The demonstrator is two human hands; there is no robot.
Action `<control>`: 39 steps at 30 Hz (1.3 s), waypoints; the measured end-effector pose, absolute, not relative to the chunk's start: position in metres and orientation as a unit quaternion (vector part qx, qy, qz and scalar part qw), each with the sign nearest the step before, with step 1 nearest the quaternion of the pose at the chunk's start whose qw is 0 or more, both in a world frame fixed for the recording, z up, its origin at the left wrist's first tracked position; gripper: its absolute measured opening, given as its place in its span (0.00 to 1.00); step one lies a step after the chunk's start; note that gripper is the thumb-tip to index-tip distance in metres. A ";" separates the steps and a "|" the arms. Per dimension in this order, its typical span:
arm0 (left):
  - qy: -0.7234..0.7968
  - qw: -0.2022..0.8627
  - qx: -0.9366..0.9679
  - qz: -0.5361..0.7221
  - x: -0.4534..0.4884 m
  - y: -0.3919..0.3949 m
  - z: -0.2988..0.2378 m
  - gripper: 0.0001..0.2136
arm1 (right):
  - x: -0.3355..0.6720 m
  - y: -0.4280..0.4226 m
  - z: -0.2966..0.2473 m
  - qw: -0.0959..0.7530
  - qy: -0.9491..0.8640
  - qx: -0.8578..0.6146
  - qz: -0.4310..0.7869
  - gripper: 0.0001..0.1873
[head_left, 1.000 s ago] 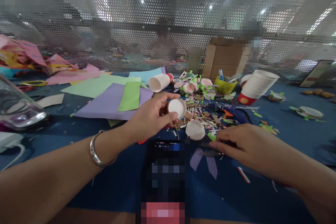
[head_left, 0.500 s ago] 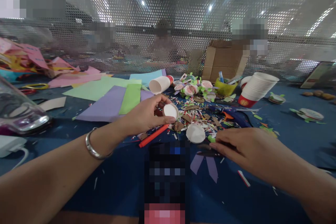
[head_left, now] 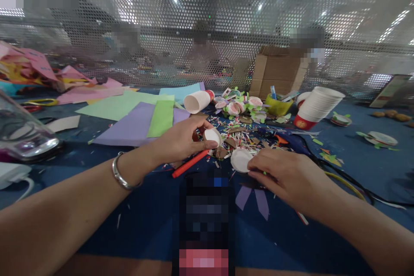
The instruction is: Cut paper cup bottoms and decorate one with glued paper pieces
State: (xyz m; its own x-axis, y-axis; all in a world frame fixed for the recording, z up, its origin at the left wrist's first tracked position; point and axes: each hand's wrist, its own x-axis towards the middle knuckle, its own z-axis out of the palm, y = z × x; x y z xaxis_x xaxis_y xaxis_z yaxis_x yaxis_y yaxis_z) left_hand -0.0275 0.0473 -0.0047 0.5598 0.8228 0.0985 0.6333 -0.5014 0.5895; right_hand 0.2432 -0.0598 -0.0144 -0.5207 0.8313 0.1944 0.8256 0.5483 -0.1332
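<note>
Where the white paper disc (head_left: 239, 160) lies flat on the blue table (head_left: 355, 168), the right hand (head_left: 284, 174) is nearer, its fingertips touching the disc's right rim — whether they grip it is hidden. Up and left, the left hand (head_left: 179, 142) pinches a cut cup bottom (head_left: 212, 136), with a red marker (head_left: 189, 164) just beneath it.

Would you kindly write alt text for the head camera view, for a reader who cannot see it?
A person's left hand pinches a small white cup base over a blue table littered with paper scraps, while the right hand touches a white disc. A red marker, coloured paper sheets and stacked paper cups lie around.
</note>
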 end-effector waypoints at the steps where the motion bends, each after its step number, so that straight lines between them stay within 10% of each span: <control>1: 0.431 0.239 0.853 0.172 -0.028 0.048 -0.005 0.28 | 0.242 -0.058 -0.014 0.119 -0.871 -0.476 0.024 0.11; 7: 0.399 0.130 0.876 0.237 -0.025 0.039 -0.005 0.27 | 0.238 -0.058 0.001 0.270 -0.782 -0.516 0.223 0.11; 14: 0.305 0.511 0.728 0.340 0.009 0.002 -0.002 0.24 | 0.230 -0.061 0.009 0.374 -0.682 -0.516 0.360 0.11; 20: 0.307 0.517 0.721 0.344 0.014 0.002 -0.006 0.12 | 0.230 -0.061 0.009 0.367 -0.695 -0.520 0.334 0.11; 35: 0.398 0.012 0.871 0.288 -0.018 0.041 -0.003 0.04 | 0.250 -0.055 -0.003 0.075 -0.834 -0.519 0.170 0.07; 39: 0.383 -0.026 0.897 0.218 -0.014 0.031 -0.006 0.16 | 0.249 -0.055 -0.004 0.068 -0.835 -0.518 0.172 0.07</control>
